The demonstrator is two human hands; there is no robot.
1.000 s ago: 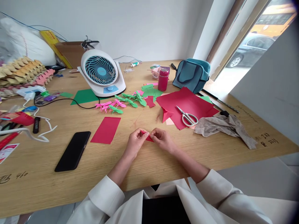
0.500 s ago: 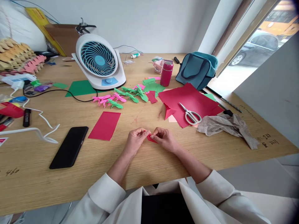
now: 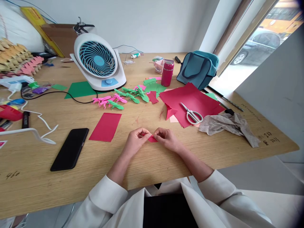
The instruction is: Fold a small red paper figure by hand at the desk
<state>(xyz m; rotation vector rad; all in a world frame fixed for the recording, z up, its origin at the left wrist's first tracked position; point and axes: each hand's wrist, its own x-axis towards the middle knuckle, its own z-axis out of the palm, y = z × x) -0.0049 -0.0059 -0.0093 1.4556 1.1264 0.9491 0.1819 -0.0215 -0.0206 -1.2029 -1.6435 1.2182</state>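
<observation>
Between the fingers [image 3: 142,131], the left hand [image 3: 136,141] and right hand [image 3: 168,139] are pinching a small red folded paper piece [image 3: 152,138] by its ends; it is looking light and bendy.

Bare wood on the table [image 3: 152,167] surrounds the left hand [image 3: 136,141] and right hand [image 3: 167,140], with open room toward the near edge and on both outer sides. Leftward, a red paper rectangle [image 3: 105,126] lies near, then a black phone [image 3: 70,148] and a white cable [image 3: 40,129]. Rightward, a grey cloth [image 3: 228,125] and scissors [image 3: 193,115] on red sheets [image 3: 187,96] stand in the way. Ahead, a bare strip runs to a folded red triangle [image 3: 170,111] and pink and green paper shapes [image 3: 118,100], with the fan [image 3: 98,65] behind them.
</observation>
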